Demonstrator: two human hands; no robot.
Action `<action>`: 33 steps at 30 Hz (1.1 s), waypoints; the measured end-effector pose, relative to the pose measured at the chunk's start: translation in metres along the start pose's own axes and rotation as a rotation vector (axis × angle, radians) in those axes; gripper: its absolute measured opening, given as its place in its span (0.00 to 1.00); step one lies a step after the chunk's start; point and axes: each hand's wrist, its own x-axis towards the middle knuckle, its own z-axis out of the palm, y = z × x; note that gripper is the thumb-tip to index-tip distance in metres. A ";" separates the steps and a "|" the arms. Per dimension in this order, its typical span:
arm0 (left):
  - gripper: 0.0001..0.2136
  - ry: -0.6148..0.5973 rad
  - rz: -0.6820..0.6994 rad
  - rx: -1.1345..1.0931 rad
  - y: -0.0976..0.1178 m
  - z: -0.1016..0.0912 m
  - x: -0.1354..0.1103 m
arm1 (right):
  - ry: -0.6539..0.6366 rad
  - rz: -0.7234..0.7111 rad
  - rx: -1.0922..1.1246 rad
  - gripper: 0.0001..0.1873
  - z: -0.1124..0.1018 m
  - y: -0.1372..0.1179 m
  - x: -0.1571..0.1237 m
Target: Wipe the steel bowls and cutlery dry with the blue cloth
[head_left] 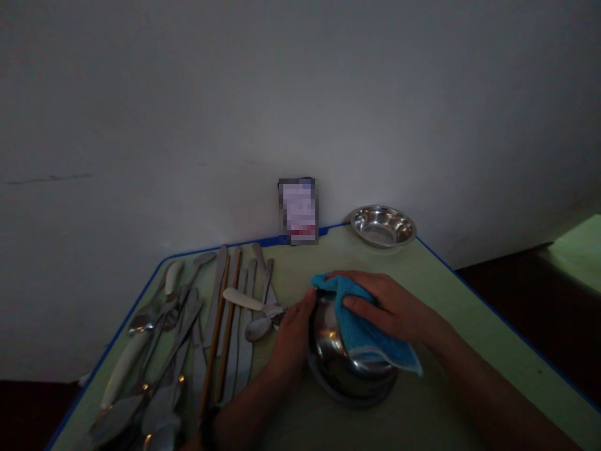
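A shiny metal bowl [328, 335] is tilted over the near part of the table, its rounded outside turned up. My left hand [293, 338] grips the bowl at its left side, thumb near the top. Over the bowl's upper right lies a blue cloth [370, 326] with a pale edge, which my right hand [380, 304] holds bunched and pressed against the metal. The bowl's inside is hidden from view.
Spoons, forks, knives and a pair of wooden chopsticks [221, 332] cover the left of the pale green table [474, 319]. A second metal bowl [384, 227] sits at the back right. A blurred-out phone-like object [299, 212] leans on the wall [300, 94].
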 end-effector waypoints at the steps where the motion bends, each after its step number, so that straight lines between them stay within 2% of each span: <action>1: 0.14 0.006 -0.017 -0.015 0.000 0.000 0.000 | 0.008 0.007 0.001 0.17 0.000 0.000 0.000; 4: 0.17 -0.017 -0.116 -0.118 0.002 0.000 0.002 | 0.042 0.071 0.018 0.15 0.001 0.002 0.002; 8: 0.20 -0.085 -0.213 -0.317 0.004 0.000 0.006 | 0.125 0.223 -0.004 0.17 0.007 0.012 0.004; 13: 0.21 -0.187 -0.154 -0.453 0.005 -0.004 0.013 | 0.270 0.308 -0.009 0.17 0.014 0.023 0.004; 18: 0.16 -0.315 -0.064 -0.565 0.007 -0.007 0.014 | 0.441 0.392 0.133 0.23 0.022 0.022 0.006; 21: 0.13 -0.351 -0.044 -0.593 0.008 -0.006 0.012 | 0.484 0.359 0.145 0.26 0.033 0.020 0.006; 24: 0.12 -0.375 -0.045 -0.608 0.008 -0.007 0.012 | 0.467 0.268 0.047 0.31 0.045 0.017 0.004; 28: 0.19 -0.433 -0.058 -0.623 0.009 -0.010 0.012 | 0.411 0.158 -0.096 0.34 0.055 0.011 0.002; 30: 0.22 -0.455 -0.070 -0.620 0.010 -0.010 0.010 | 0.415 0.118 -0.157 0.37 0.057 0.008 0.002; 33: 0.22 -0.463 -0.064 -0.572 0.009 -0.007 0.005 | 0.440 0.071 -0.241 0.41 0.058 0.003 0.003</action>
